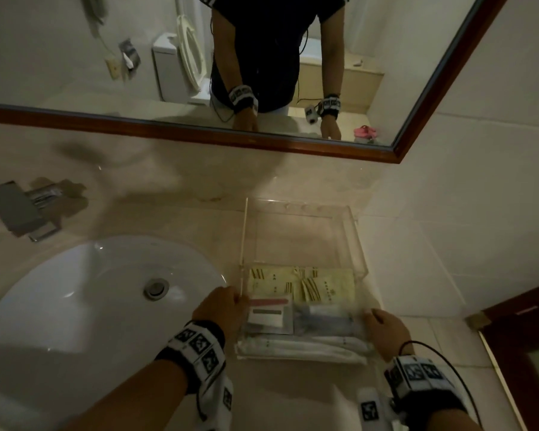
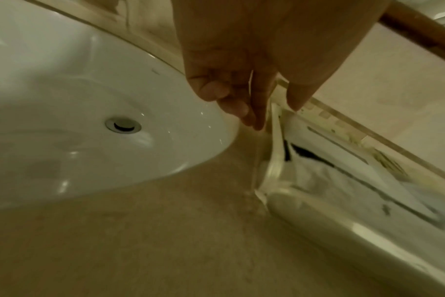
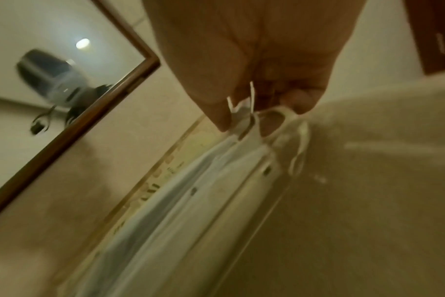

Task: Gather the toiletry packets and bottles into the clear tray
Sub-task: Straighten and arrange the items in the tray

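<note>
Hands on both sides of the loaded tray

Packets already fill the near half of the clear tray [image 1: 302, 213], which sits on the desk [image 1: 287, 396] between the sink [image 1: 75, 293] and the right-hand wall. Yellow sachets [image 1: 327, 290] lie across its middle, a white card packet [image 1: 269, 318] and a bluish packet [image 1: 324, 321] lie nearer, and long white wrapped packets [image 1: 302, 345] run along its near wall. No bottles are plainly visible, and the far half holds nothing I can make out.

The left hand [image 1: 221, 309] grips the tray's left wall near its front corner, thumb inside and fingers [image 2: 252, 112] down the outside. The right hand [image 1: 386, 331] pinches the right wall, fingers [image 3: 300, 100] curled round the rim together with a packet end.

The step looks like squaring or shifting the filled tray. To do it well, keep both grips level and low, and slide it rather than lift it, since the light packets are piled loosely and a tilt could spill them over the shallow wall. The right pinch should let go of the wrapper so it does not drag out.

Room is tight: the sink's rim lies just beside the left wall, and the desk's right edge and a door frame [image 1: 517, 309] stand near the right. Behind the tray, toward the mirror [image 1: 199, 132], the desk is open.
</note>
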